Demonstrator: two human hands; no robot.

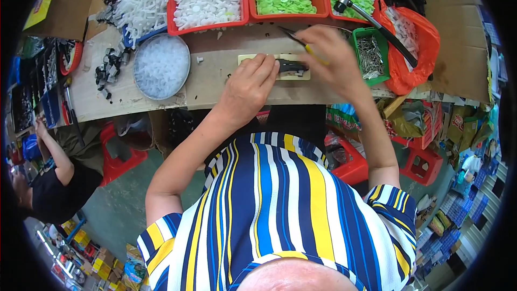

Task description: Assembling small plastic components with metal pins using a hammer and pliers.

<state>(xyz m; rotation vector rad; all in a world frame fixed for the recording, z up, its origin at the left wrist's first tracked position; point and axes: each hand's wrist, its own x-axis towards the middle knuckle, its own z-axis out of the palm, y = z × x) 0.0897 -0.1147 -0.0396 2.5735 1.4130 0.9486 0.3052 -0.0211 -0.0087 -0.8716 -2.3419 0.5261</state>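
Observation:
My left hand [245, 86] presses its fingers together on a slim black part [292, 66], which lies on a pale yellow board [304, 77] at the table's near edge. The fingers cover the left end of the part. My right hand [336, 64], blurred by motion, is closed round a yellow-handled tool [312, 53] just above and right of the board. Its dark pointed tip sticks out to the upper left; its exact kind is unclear.
Red bins [210, 27] of white and green plastic pieces line the back. A round metal dish [187, 78] of translucent pieces stands left. On the right, a hammer [371, 19] lies over a red bag [425, 70], beside a green tray [377, 81] of metal pins. Another person [64, 194] works far left.

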